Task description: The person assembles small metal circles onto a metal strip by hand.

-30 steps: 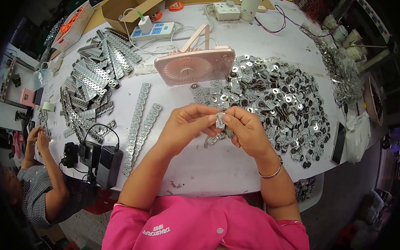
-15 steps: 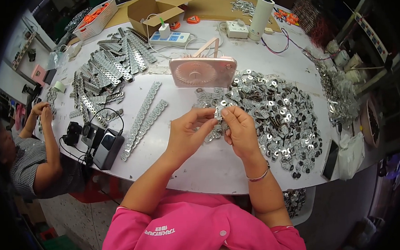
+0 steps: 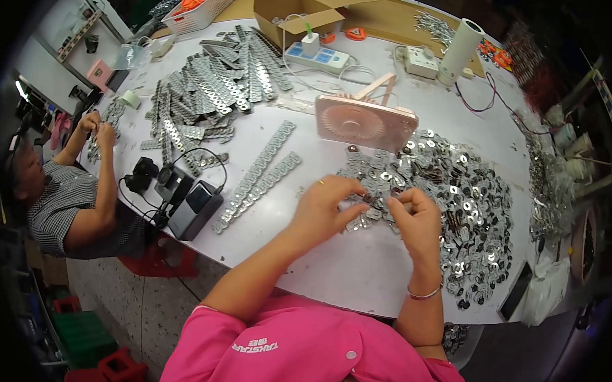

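My left hand (image 3: 328, 207) is over the near left edge of a heap of small metal pieces (image 3: 467, 197), thumb and forefinger drawn together. A small dark bit shows at its fingertips, too small to make out. Just to the right, my right hand (image 3: 420, 220) pinches with thumb and forefinger, its fingertips a short gap from the left hand's. What lies in that pinch is hidden. Left of my hands, two long strips of joined metal pieces (image 3: 257, 172) lie side by side on the white table (image 3: 316, 272).
A pink fan (image 3: 364, 120) stands behind the heap. More metal strips (image 3: 206, 86) are piled at the far left, near a power strip (image 3: 317, 55) and an open cardboard box (image 3: 298, 10). Black devices with cables (image 3: 194, 209) sit at the left edge. A co-worker (image 3: 81, 201) works beyond them.
My hands, together on a small metal piece before, have come slightly apart over the heap. The view has shifted and tilted, so the table things appear farther right.
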Tool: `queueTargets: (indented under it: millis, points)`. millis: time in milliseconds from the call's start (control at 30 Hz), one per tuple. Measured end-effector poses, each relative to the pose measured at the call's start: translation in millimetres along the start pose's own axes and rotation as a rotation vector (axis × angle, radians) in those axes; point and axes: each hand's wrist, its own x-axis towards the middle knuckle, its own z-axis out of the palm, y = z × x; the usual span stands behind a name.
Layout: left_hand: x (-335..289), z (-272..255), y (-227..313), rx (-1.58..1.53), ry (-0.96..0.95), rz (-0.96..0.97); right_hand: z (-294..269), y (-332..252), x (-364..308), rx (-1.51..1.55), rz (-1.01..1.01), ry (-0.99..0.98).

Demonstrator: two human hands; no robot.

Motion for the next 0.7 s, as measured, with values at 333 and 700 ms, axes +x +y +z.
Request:
queueTargets:
  millis: [333,700]
  points:
    - [35.5,-99.4,-90.4,0.69,0.043,-0.367,8.4,-27.2,-7.9,-0.36,-0.202,0.076]
    - [7.8,-96.9,-24.9,-0.031,-0.095,-0.049,33.4,-38.2,-15.4,-0.042,-0.117,-0.044]
